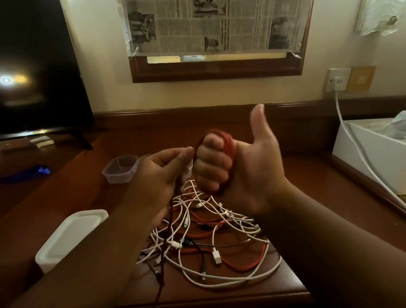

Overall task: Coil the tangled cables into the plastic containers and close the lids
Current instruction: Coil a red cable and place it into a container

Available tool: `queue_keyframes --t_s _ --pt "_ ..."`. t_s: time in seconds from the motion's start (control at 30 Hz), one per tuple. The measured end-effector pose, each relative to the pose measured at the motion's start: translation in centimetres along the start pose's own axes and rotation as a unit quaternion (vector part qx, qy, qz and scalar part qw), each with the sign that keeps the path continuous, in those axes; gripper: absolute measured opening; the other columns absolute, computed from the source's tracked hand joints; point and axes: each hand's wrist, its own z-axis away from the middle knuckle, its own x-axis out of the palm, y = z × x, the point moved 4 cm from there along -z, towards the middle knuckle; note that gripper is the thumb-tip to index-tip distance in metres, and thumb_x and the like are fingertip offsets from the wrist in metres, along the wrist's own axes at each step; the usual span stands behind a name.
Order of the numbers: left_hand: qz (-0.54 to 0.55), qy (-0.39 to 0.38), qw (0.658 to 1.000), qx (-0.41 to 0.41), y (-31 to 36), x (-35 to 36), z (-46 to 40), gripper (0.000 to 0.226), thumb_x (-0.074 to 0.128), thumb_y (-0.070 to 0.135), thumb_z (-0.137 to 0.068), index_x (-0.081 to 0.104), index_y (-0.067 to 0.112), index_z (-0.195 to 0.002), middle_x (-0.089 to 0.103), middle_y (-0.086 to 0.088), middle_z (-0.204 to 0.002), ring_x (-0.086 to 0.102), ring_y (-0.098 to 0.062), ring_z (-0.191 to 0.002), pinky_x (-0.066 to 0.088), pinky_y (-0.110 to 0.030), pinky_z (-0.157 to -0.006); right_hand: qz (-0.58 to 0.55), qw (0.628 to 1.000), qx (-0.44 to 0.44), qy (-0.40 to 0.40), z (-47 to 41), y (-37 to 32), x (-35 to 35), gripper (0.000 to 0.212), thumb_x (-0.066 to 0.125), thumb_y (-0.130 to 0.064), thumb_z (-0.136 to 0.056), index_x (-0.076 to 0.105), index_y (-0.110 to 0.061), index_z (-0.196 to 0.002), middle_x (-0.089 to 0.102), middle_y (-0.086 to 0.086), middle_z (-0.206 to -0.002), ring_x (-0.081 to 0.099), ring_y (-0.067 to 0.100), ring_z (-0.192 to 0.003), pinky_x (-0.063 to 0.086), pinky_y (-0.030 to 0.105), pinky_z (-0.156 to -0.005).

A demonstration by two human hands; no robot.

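wound round the curled fingers of the right hand [241,168], thumb raised, was a red cable [226,141], its coil held tight by that grip above the desk [281,276]. the left hand [164,172] pinched the same cable's free run between thumb and fingertips, feeding it toward the coil while the dark tail hung down past the wrist to the near edge.

below both hands lay the tangled cables [215,234], white, red and black strands heaped together on the desk's centre. a small clear container [120,169] stood open just beyond the left hand, nothing visible inside it. a white container [71,237] with its lid on sat to the left of the heap, near the left forearm; its contents could not be seen.

by the look of it the task was at an early stage: one cable partly coiled, none visibly stowed, most of the heap yet to be sorted, and the clear container's lid not made out.

room to work appeared fair. the heap reached close to the desk's front edge, where loops could slip off. a dark television screen [22,55] stood at the left, a white box [385,161] at the right, with a white cord [365,158] running down from a wall socket [337,79] across it.
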Motion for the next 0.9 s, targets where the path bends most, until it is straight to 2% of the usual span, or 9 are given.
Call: queue_keyframes --t_s 0.1,0.2,0.33,0.4,0.5,0.57,0.67,0.77,0.9 --pt "-0.11 -0.018 0.993 0.026 -0.6 1.1 1.2 0.013 0.062 0.035 -0.086 0.075 0.033 -0.084 0.055 0.008 -0.058 0.045 -0.006 -0.051 0.036 -0.021 -0.048 -0.032 0.991 -0.133 0.017 -0.5 -1.3 0.3 0.083 0.021 -0.087 -0.081 0.05 -0.01 -0.086 0.043 0.004 -0.07 0.044 0.018 -0.063 0.039 0.031 -0.063" --pt "-0.254 -0.042 0.961 0.097 -0.1 2.0 2.0 0.015 0.059 0.026 -0.094 0.069 0.034 -0.102 0.065 0.02 -0.067 0.059 0.006 -0.058 0.042 -0.008 -0.051 0.193 0.944 -0.24 0.118 -0.7 -2.5 -0.6 0.071 0.023 -0.075 -0.085 0.05 -0.01 -0.092 0.05 0.007 -0.076 0.049 0.02 -0.068 0.043 0.032 -0.068" --pt "-0.336 -0.047 0.928 0.155 1.6 1.1 1.3 0.015 0.068 0.026 -0.089 0.066 0.041 -0.092 0.071 0.013 -0.089 0.066 0.004 -0.081 0.053 -0.013 -0.066 0.669 0.693 -0.201 0.178 -0.2 -2.0 -0.5 0.075 0.023 -0.076 -0.089 0.055 -0.008 -0.085 0.054 0.009 -0.075 0.053 0.025 -0.067 0.045 0.035 -0.061" --pt "-0.373 -0.039 0.906 0.195 2.9 0.4 0.8 0.011 0.074 0.028 -0.084 0.068 0.037 -0.087 0.071 0.012 -0.081 0.067 -0.001 -0.075 0.054 -0.016 -0.062 0.735 0.649 -0.097 0.17 -0.2 -1.4 -0.8 0.069 0.014 -0.073 -0.086 0.052 -0.016 -0.073 0.051 0.0 -0.067 0.048 0.013 -0.059 0.039 0.03 -0.057" --pt "-0.344 -0.02 0.92 0.188 3.9 -0.5 -0.1 0.017 0.077 0.038 -0.071 0.072 0.025 -0.081 0.071 0.007 -0.074 0.068 -0.004 -0.069 0.055 -0.017 -0.058 0.623 0.761 0.055 0.172 -0.4 -1.2 -1.5 0.08 0.006 -0.077 -0.086 0.054 -0.015 -0.066 0.049 -0.003 -0.055 0.043 0.01 -0.046 0.036 0.026 -0.052" --pt "-0.215 -0.01 0.969 0.12 3.3 -1.3 -0.9 0.029 0.079 0.042 -0.06 0.072 0.021 -0.078 0.071 0.002 -0.073 0.067 -0.011 -0.067 0.053 -0.021 -0.055 0.456 0.869 0.133 0.141 -0.2 -0.8 -1.7 0.089 0.003 -0.084 -0.083 0.055 -0.012 -0.067 0.046 0.0 -0.052 0.04 0.014 -0.044 0.034 0.024 -0.051" --pt "-0.009 -0.01 1.0 0.004 1.2 -0.9 -0.9 0.022 0.077 0.037 -0.066 0.073 0.018 -0.077 0.063 0.0 -0.064 0.053 -0.016 -0.058 0.041 -0.028 -0.053 0.123 0.984 0.113 0.054 0.0 -0.6 -0.4 0.094 0.012 -0.091 -0.079 0.056 -0.007 -0.079 0.044 0.002 -0.059 0.04 0.016 -0.051 0.036 0.026 -0.053" --pt "-0.025 -0.007 1.0 -0.001 -0.2 0.6 0.5 0.014 0.066 0.039 -0.077 0.077 0.034 -0.082 0.055 0.006 -0.059 0.043 -0.008 -0.052 0.036 -0.025 -0.05 -0.078 0.997 -0.011 0.025 -0.3 -1.1 0.2 0.098 0.023 -0.09 -0.078 0.057 -0.003 -0.106 0.051 0.005 -0.076 0.051 0.018 -0.066 0.044 0.029 -0.066" --pt "-0.282 -0.045 0.953 0.099 -0.4 2.1 1.9 0.021 0.058 0.029 -0.096 0.064 0.045 -0.108 0.062 0.018 -0.065 0.054 -0.004 -0.051 0.041 -0.011 -0.049 0.044 0.972 -0.208 0.104 -0.3 -2.2 -1.0 0.09 0.028 -0.08 -0.085 0.05 -0.002 -0.123 0.057 0.009 -0.088 0.056 0.022 -0.08 0.048 0.034 -0.081"
